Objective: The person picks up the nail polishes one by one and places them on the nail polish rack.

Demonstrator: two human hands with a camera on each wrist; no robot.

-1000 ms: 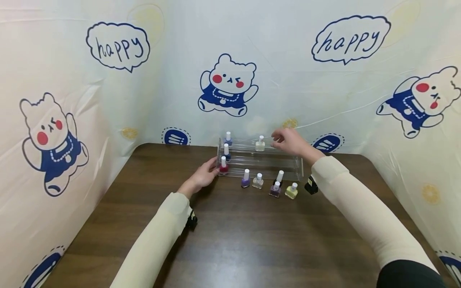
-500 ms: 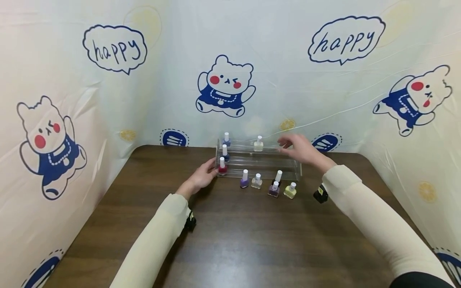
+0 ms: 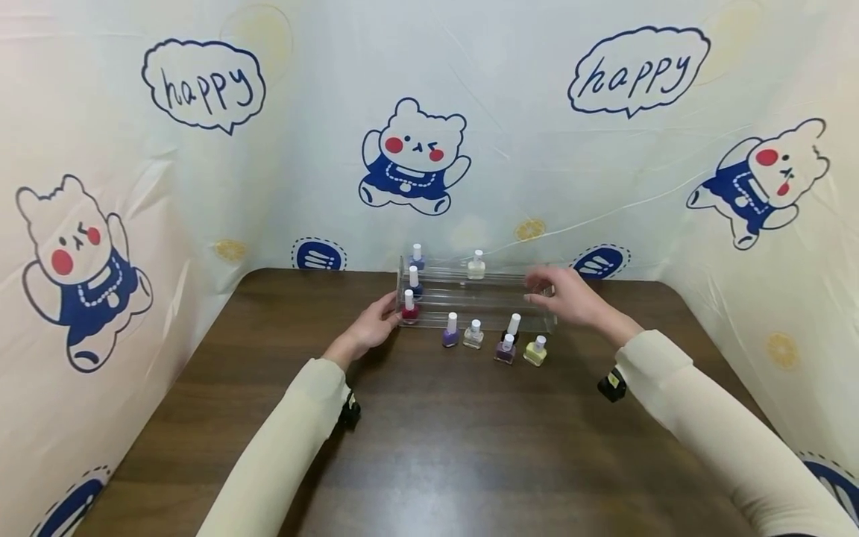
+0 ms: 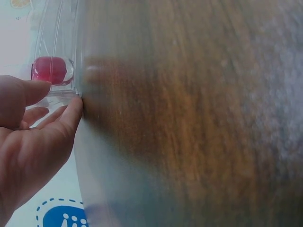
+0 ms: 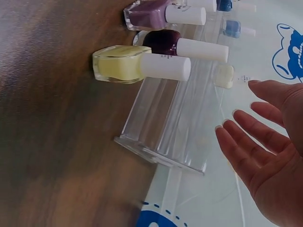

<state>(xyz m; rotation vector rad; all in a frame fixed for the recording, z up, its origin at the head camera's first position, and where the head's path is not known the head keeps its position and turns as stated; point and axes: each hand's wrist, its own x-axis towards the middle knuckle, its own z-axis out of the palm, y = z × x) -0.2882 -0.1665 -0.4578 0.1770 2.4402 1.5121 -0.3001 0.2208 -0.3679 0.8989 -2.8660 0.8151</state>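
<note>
A clear three-tier display rack (image 3: 463, 300) stands at the back of the table. At its left end, my left hand (image 3: 367, 328) holds the end panel, thumb beside the red nail polish bottle (image 4: 49, 70) and a fingertip on the lower corner. Behind that bottle, one per step, are a dark blue bottle (image 3: 415, 286) and a lighter blue bottle (image 3: 417, 262). A pale polish bottle (image 3: 476, 269) sits on the top step, right of the blue one. My right hand (image 3: 570, 297) hovers by the rack's right end, fingers loosely spread and holding nothing.
Before the rack stand a purple bottle (image 3: 450, 338), a clear one (image 3: 473, 339), a mauve one (image 3: 505, 352), a very dark one (image 5: 163, 42) partly behind it, and a yellow one (image 5: 120, 65). A printed curtain (image 3: 510, 171) hangs close behind the table (image 3: 429, 432).
My right hand has drawn away from the pale bottle on the top step, moving right and nearer to me. The left hand stays at the rack's left end. The head view has shifted slightly.
</note>
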